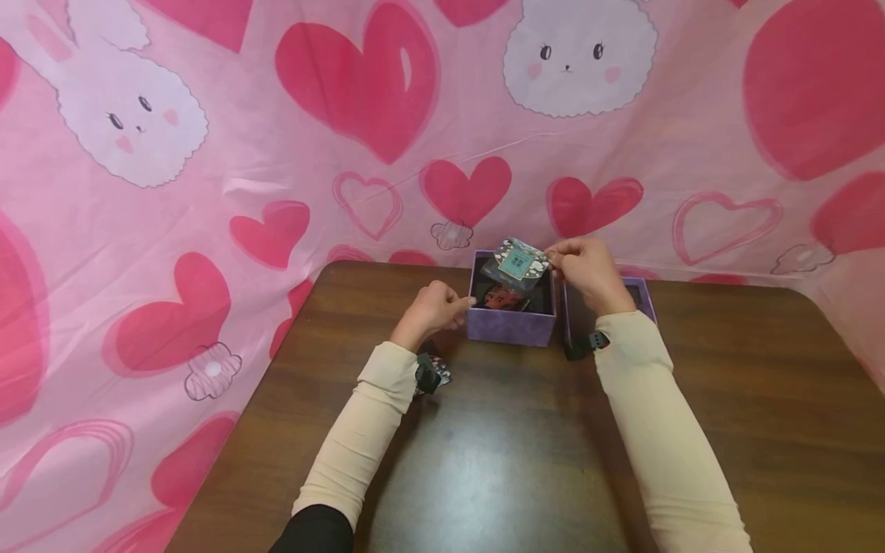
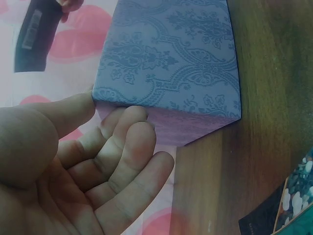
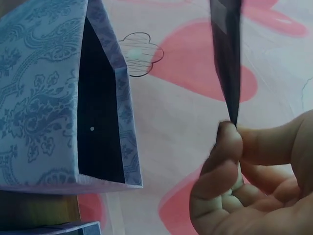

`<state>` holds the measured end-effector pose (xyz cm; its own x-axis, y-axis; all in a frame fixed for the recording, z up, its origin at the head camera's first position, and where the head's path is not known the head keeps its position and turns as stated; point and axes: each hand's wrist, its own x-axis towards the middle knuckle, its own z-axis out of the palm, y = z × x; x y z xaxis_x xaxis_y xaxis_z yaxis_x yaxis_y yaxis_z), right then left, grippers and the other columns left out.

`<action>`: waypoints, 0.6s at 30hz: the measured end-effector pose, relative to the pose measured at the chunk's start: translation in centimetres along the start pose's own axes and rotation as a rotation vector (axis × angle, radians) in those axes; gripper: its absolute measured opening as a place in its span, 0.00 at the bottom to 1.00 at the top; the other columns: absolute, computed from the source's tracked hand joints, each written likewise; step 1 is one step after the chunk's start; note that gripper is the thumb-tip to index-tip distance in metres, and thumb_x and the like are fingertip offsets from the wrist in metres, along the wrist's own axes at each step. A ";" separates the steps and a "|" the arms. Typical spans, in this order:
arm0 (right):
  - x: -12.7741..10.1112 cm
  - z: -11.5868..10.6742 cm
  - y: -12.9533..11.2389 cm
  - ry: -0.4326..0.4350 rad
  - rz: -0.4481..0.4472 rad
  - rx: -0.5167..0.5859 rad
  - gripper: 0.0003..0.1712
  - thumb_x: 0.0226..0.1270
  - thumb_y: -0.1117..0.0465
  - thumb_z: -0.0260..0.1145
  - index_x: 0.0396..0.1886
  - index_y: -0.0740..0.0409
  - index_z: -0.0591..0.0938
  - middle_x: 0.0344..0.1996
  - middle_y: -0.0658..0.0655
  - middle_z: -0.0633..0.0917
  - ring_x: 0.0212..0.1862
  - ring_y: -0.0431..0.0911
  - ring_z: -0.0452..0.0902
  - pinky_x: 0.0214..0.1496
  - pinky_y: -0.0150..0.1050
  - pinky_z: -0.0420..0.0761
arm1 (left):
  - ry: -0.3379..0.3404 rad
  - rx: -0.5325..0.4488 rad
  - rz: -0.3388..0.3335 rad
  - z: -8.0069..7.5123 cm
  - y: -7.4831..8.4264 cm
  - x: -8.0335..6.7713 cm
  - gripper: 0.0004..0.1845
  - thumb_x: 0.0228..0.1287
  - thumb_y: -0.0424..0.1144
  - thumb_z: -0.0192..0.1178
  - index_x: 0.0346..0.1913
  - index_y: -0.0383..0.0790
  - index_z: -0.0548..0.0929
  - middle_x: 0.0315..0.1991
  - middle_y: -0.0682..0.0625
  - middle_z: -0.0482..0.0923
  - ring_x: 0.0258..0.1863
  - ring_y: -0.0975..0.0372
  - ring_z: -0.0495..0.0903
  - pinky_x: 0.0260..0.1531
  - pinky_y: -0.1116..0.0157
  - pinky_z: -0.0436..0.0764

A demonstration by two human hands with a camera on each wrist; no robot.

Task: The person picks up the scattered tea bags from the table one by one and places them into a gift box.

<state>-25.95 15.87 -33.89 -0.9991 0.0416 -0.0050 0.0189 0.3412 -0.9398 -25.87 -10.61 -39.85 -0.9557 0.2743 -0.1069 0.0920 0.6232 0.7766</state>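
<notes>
Packet (image 1: 520, 265) is pinched by my right hand (image 1: 584, 269) just over the purple box (image 1: 510, 324), while my left hand (image 1: 434, 307), fingers relaxed, touches the box's left corner.

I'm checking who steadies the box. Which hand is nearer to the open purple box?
Left. The left hand touches the purple box at its left corner with its fingertips. The right hand is above its far right edge, pinching a small packet.

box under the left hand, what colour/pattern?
The small square cardboard box is purple with an embossed damask floral pattern, clearest in the left wrist view.
</notes>
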 end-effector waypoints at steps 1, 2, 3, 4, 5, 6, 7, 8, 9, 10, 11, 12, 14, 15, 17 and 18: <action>0.2 0.1 0.0 0.024 -0.002 0.009 0.14 0.74 0.67 0.60 0.49 0.76 0.81 0.38 0.59 0.81 0.29 0.42 0.78 0.33 0.30 0.80 | 0.002 -0.003 -0.001 0.0 0.0 0.0 0.20 0.70 0.47 0.65 0.29 0.32 0.88 0.21 0.46 0.84 0.30 0.47 0.87 0.32 0.57 0.85; 0.4 0.2 -0.1 0.043 -0.004 0.021 0.14 0.74 0.67 0.60 0.48 0.76 0.81 0.37 0.58 0.81 0.29 0.42 0.78 0.33 0.30 0.80 | 0.004 -0.007 -0.002 0.0 0.1 0.0 0.19 0.70 0.47 0.65 0.29 0.32 0.88 0.21 0.46 0.84 0.30 0.46 0.87 0.32 0.56 0.85; 0.6 0.2 -0.1 0.059 -0.002 0.034 0.13 0.73 0.67 0.61 0.47 0.77 0.81 0.35 0.57 0.81 0.28 0.41 0.78 0.33 0.30 0.81 | 0.006 -0.012 -0.003 0.0 0.1 0.0 0.19 0.70 0.46 0.65 0.29 0.32 0.88 0.21 0.46 0.84 0.30 0.46 0.87 0.33 0.55 0.85; 0.7 0.3 -0.1 0.073 0.001 0.045 0.13 0.73 0.67 0.61 0.47 0.77 0.81 0.34 0.56 0.81 0.28 0.40 0.77 0.32 0.29 0.80 | 0.005 -0.016 -0.005 0.0 0.1 0.0 0.19 0.70 0.46 0.65 0.29 0.32 0.88 0.21 0.45 0.84 0.30 0.45 0.87 0.34 0.53 0.85; 0.9 0.3 0.0 0.082 0.003 0.056 0.13 0.73 0.68 0.61 0.47 0.77 0.81 0.34 0.55 0.81 0.27 0.39 0.77 0.32 0.29 0.80 | 0.005 -0.017 -0.008 0.0 0.2 0.0 0.19 0.70 0.46 0.65 0.29 0.32 0.87 0.21 0.45 0.83 0.30 0.45 0.87 0.34 0.53 0.85; 0.9 0.4 0.0 0.087 0.007 0.060 0.13 0.73 0.68 0.61 0.47 0.77 0.81 0.33 0.54 0.81 0.27 0.38 0.77 0.32 0.28 0.80 | 0.004 -0.017 -0.012 0.0 0.2 0.0 0.19 0.70 0.46 0.65 0.28 0.32 0.87 0.21 0.46 0.83 0.31 0.45 0.87 0.35 0.53 0.85; 1.0 0.4 0.1 0.086 0.009 0.065 0.13 0.73 0.68 0.60 0.48 0.77 0.81 0.33 0.55 0.81 0.26 0.38 0.77 0.32 0.28 0.80 | 0.002 -0.019 -0.017 0.0 0.2 0.0 0.19 0.70 0.46 0.65 0.28 0.32 0.87 0.21 0.46 0.83 0.31 0.44 0.87 0.35 0.53 0.85; 1.0 0.4 0.2 0.074 0.012 0.061 0.14 0.73 0.68 0.60 0.49 0.78 0.81 0.32 0.55 0.81 0.26 0.38 0.77 0.32 0.28 0.80 | -0.001 -0.020 -0.023 0.0 0.2 0.0 0.19 0.70 0.46 0.65 0.28 0.32 0.87 0.21 0.46 0.83 0.31 0.44 0.87 0.35 0.52 0.85; 1.0 0.3 0.3 0.055 0.015 0.049 0.14 0.74 0.68 0.59 0.50 0.77 0.80 0.32 0.56 0.81 0.26 0.38 0.77 0.32 0.29 0.80 | -0.004 -0.021 -0.027 0.0 0.2 0.0 0.19 0.70 0.47 0.65 0.28 0.32 0.87 0.21 0.45 0.84 0.32 0.44 0.87 0.36 0.52 0.85; 0.9 0.3 0.4 0.033 0.016 0.034 0.15 0.75 0.68 0.59 0.51 0.78 0.80 0.33 0.58 0.81 0.26 0.38 0.78 0.32 0.29 0.80 | -0.007 -0.022 -0.031 0.0 0.2 0.0 0.19 0.70 0.47 0.65 0.28 0.32 0.87 0.21 0.45 0.84 0.32 0.44 0.87 0.36 0.52 0.85; 0.8 0.3 0.5 0.012 0.016 0.016 0.16 0.76 0.67 0.58 0.52 0.78 0.79 0.33 0.60 0.81 0.26 0.38 0.78 0.33 0.30 0.81 | -0.008 -0.022 -0.034 0.0 0.2 -0.1 0.20 0.70 0.47 0.65 0.28 0.32 0.87 0.22 0.45 0.84 0.32 0.44 0.87 0.36 0.52 0.85; 0.7 0.3 0.7 -0.006 0.014 -0.004 0.16 0.77 0.67 0.57 0.53 0.79 0.79 0.34 0.61 0.81 0.27 0.39 0.78 0.34 0.31 0.81 | -0.009 -0.027 -0.035 0.0 0.2 -0.1 0.19 0.70 0.47 0.65 0.29 0.32 0.87 0.22 0.45 0.84 0.32 0.44 0.87 0.37 0.51 0.85; 0.5 0.3 0.9 -0.036 0.010 -0.039 0.17 0.77 0.67 0.55 0.54 0.79 0.78 0.35 0.65 0.81 0.28 0.40 0.78 0.36 0.34 0.83 | -0.008 -0.025 -0.034 0.0 0.3 -0.2 0.19 0.70 0.46 0.65 0.29 0.31 0.88 0.23 0.44 0.84 0.32 0.44 0.87 0.38 0.51 0.85; 0.4 0.2 1.0 -0.038 0.008 -0.054 0.17 0.78 0.67 0.55 0.54 0.78 0.78 0.36 0.66 0.81 0.28 0.42 0.79 0.37 0.35 0.83 | -0.007 -0.025 -0.033 0.0 0.3 -0.2 0.19 0.70 0.46 0.65 0.30 0.31 0.88 0.23 0.44 0.84 0.32 0.45 0.87 0.38 0.51 0.85; 0.3 0.2 1.1 -0.028 0.006 -0.067 0.17 0.78 0.66 0.55 0.54 0.78 0.78 0.36 0.66 0.81 0.29 0.42 0.78 0.38 0.35 0.83 | -0.004 -0.014 -0.027 0.0 0.3 -0.2 0.19 0.70 0.46 0.65 0.30 0.31 0.88 0.23 0.44 0.84 0.32 0.45 0.87 0.35 0.54 0.85; 0.2 0.1 1.1 -0.022 0.005 -0.072 0.17 0.78 0.66 0.56 0.54 0.77 0.79 0.37 0.67 0.81 0.29 0.42 0.78 0.37 0.35 0.83 | -0.004 -0.009 -0.024 0.0 0.3 -0.2 0.19 0.70 0.46 0.65 0.30 0.31 0.88 0.23 0.44 0.84 0.32 0.45 0.87 0.34 0.55 0.85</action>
<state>-26.17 16.12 -34.92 -0.9996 0.0232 -0.0176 0.0255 0.4075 -0.9129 -25.69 -10.45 -39.56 -0.9566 0.2620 -0.1277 0.0666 0.6230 0.7794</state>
